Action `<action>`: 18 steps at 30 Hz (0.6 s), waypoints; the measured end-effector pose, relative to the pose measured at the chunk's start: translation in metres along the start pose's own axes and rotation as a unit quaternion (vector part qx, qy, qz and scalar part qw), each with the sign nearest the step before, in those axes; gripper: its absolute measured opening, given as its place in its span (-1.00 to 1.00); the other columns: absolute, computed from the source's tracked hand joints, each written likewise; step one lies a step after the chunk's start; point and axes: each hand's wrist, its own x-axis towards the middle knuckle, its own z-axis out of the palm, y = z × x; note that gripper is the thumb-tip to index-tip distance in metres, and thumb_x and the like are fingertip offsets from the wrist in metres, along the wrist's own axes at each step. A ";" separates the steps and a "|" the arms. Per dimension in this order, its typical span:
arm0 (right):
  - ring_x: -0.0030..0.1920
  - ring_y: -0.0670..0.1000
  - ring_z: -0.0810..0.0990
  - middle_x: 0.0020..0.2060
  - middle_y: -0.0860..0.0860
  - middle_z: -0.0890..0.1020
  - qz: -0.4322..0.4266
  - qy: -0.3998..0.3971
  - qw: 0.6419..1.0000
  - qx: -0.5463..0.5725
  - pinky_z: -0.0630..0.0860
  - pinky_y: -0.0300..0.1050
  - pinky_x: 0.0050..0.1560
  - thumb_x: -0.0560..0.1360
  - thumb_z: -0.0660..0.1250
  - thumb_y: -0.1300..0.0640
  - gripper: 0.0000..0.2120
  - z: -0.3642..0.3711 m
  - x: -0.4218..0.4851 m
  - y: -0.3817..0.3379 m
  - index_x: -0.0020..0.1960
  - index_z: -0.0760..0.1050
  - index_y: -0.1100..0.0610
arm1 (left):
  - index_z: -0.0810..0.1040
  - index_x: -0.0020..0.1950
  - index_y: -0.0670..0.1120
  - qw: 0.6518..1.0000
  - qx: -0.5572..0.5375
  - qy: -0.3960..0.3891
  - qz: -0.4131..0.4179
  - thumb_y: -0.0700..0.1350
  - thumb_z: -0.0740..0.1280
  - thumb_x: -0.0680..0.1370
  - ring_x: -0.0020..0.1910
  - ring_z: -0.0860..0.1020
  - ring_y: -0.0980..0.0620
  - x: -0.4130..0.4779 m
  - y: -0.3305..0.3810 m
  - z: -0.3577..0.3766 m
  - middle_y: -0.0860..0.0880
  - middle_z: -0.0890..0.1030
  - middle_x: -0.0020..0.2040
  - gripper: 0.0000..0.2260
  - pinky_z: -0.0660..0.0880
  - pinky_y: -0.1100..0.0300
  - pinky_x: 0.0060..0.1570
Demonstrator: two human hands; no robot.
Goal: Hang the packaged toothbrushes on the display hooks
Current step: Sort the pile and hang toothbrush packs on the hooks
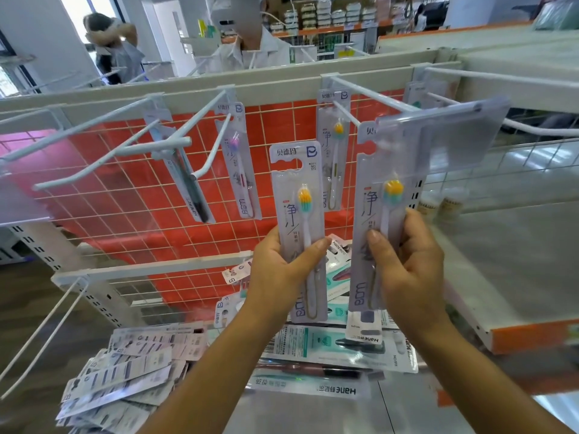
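My left hand (282,264) grips a packaged toothbrush (297,195) with a yellow-green head, held upright in front of the red grid. My right hand (407,261) grips a second, similar pack (372,214); its top slot is at the tip of a white display hook (347,115), partly hidden behind a clear price-tag plate (445,136). One pack (332,151) hangs further back on that same hook. Two more packs (238,164) (185,177) hang on hooks to the left.
Loose toothbrush packs lie heaped on the shelf below (131,371) and under my hands (329,346). Several bare white hooks (103,158) jut out at left and lower left. An orange-edged shelf (517,277) is at right. People stand behind the rack.
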 end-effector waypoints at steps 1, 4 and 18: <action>-0.15 -0.11 0.63 -0.18 -0.19 0.62 0.008 -0.002 1.000 -0.003 0.57 -0.29 -0.20 0.50 0.25 0.11 -0.96 0.001 0.002 0.002 -0.06 0.41 0.01 | 0.58 0.04 -0.06 1.000 0.001 -0.001 0.001 0.00 0.44 0.33 -0.15 0.67 0.08 0.000 0.000 0.000 0.04 0.70 -0.16 -0.68 0.60 0.24 -0.15; -0.16 -0.05 0.64 -0.18 -0.07 0.63 0.037 0.001 0.999 -0.022 0.61 -0.17 -0.20 0.57 0.27 0.19 -0.90 0.004 0.009 0.005 -0.05 0.43 -0.01 | 0.59 0.03 -0.07 1.000 0.002 -0.002 0.000 -0.07 0.45 0.41 -0.16 0.66 0.09 0.001 -0.002 -0.002 0.04 0.69 -0.18 -0.77 0.60 0.22 -0.15; 0.03 0.31 0.56 -0.01 0.33 0.56 0.130 -0.106 0.952 -0.257 0.51 0.28 0.08 0.64 0.10 0.26 -0.86 0.039 0.111 0.033 0.00 0.42 0.25 | 0.58 0.06 -0.09 1.000 0.000 -0.002 -0.008 -0.23 0.41 0.49 -0.19 0.67 0.16 0.006 -0.004 -0.006 0.08 0.70 -0.18 -0.83 0.56 0.33 -0.23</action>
